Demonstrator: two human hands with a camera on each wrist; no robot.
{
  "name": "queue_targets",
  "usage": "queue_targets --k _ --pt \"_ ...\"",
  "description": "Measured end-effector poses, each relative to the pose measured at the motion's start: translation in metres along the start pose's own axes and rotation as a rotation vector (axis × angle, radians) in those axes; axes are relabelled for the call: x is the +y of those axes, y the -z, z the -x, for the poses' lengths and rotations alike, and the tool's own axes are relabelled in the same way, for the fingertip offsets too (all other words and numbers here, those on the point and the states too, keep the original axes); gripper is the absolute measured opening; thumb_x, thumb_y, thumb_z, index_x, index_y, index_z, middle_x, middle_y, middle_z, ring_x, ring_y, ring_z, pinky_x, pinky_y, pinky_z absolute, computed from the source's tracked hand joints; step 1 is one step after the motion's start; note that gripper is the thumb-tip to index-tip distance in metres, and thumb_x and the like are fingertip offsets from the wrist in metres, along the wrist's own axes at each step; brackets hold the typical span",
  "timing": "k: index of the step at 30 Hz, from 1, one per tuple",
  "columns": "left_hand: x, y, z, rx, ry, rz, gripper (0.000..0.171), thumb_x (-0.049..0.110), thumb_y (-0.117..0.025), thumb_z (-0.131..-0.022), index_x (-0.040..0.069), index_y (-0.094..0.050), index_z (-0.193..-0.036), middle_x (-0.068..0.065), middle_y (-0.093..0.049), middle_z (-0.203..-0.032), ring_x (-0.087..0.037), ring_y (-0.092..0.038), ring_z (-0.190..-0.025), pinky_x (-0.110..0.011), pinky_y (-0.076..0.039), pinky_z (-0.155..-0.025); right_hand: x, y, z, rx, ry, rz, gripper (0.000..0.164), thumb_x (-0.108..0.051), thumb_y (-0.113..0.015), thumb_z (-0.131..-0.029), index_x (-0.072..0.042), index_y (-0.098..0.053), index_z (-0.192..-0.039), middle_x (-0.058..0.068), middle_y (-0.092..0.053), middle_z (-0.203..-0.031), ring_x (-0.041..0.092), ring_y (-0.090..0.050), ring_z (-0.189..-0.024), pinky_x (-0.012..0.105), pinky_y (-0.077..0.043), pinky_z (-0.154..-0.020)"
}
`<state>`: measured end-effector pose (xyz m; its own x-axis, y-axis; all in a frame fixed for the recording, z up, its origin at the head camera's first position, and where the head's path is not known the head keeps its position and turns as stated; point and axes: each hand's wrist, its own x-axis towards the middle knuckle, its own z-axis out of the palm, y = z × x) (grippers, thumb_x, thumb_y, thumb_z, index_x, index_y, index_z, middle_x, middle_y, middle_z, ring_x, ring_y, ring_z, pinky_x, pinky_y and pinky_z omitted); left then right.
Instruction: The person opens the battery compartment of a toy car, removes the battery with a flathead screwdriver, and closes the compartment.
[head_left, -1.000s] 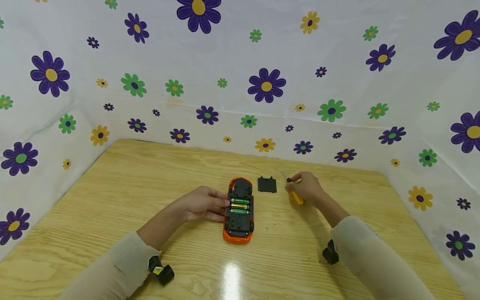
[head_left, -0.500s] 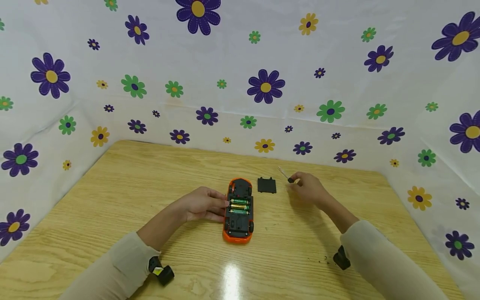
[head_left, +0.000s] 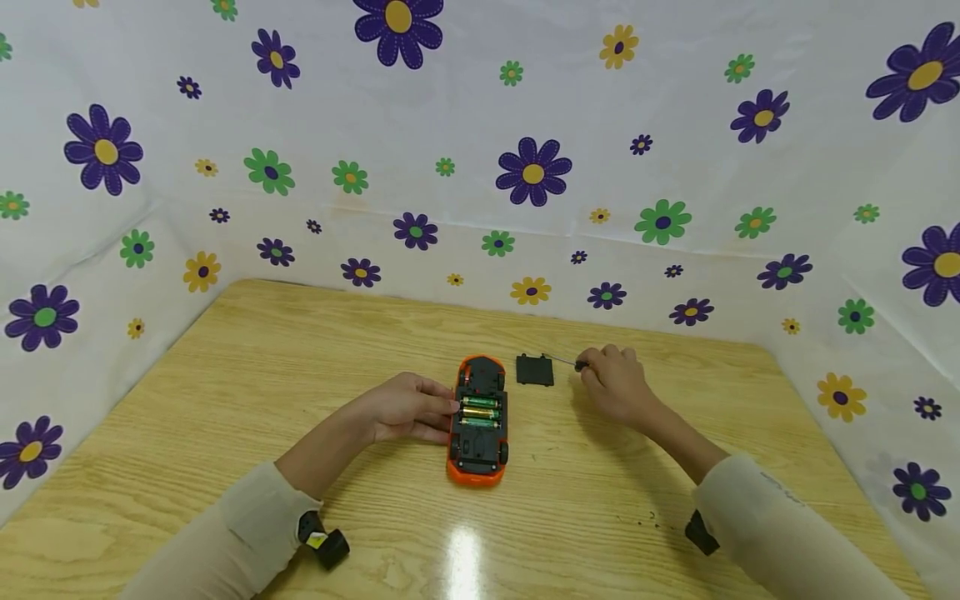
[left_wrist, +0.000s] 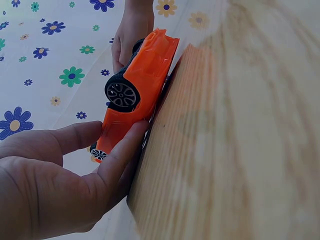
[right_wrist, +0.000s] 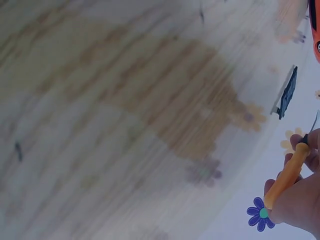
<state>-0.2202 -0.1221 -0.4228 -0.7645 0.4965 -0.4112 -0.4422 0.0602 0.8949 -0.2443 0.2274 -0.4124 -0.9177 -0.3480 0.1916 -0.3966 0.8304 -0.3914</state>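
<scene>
An orange toy car [head_left: 477, 477] lies upside down on the wooden table, its black underside facing up. Several green and gold batteries [head_left: 480, 413] fill its uncovered compartment. The left hand [head_left: 405, 410] grips the car's left side, thumb at the upper edge and fingers along the body, as the left wrist view also shows. To the right, the right hand [head_left: 617, 387] holds a screwdriver [right_wrist: 289, 175] by its yellow handle, which the hand hides in the head view. Its thin shaft points left, the tip at the top right corner of a black battery cover [head_left: 535, 371].
The wooden table [head_left: 300, 350] meets a white flowered cloth [head_left: 465, 108] at the back and sides. Small dark specks [head_left: 651, 518] lie near the right forearm. A black wrist camera [head_left: 327, 543] hangs below the left cuff, another [head_left: 702, 533] below the right one.
The right hand has turned over, swinging the screwdriver's shaft down and left to the cover; the handle has gone from sight in the head view. The left hand and car stay put.
</scene>
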Motion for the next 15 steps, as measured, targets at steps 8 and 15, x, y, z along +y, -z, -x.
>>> queue_targets --k 8,15 --pt "-0.001 -0.001 -0.001 0.004 0.006 0.01 0.044 0.003 -0.059 -0.104 -0.012 -0.046 -0.142 -0.027 -0.065 -0.123 -0.035 -0.069 -0.109 -0.048 -0.06 -0.093 -0.001 0.004 0.003 0.026 0.089 0.043 0.018 -0.016 -0.056 -0.107 -0.002 -0.068 -0.108 0.014 -0.063 -0.099 0.03 -0.046 -0.088 0.043 -0.035 -0.075" --pt "-0.001 -0.001 -0.001 0.011 0.005 0.013 0.039 0.003 -0.06 -0.103 -0.011 -0.05 -0.139 -0.026 -0.066 -0.121 -0.034 -0.07 -0.106 -0.048 -0.061 -0.092 -0.013 0.009 0.005 0.023 0.139 0.106 0.012 -0.013 -0.061 -0.104 -0.003 -0.066 -0.108 0.009 -0.063 -0.096 0.03 -0.049 -0.09 0.048 -0.038 -0.078"
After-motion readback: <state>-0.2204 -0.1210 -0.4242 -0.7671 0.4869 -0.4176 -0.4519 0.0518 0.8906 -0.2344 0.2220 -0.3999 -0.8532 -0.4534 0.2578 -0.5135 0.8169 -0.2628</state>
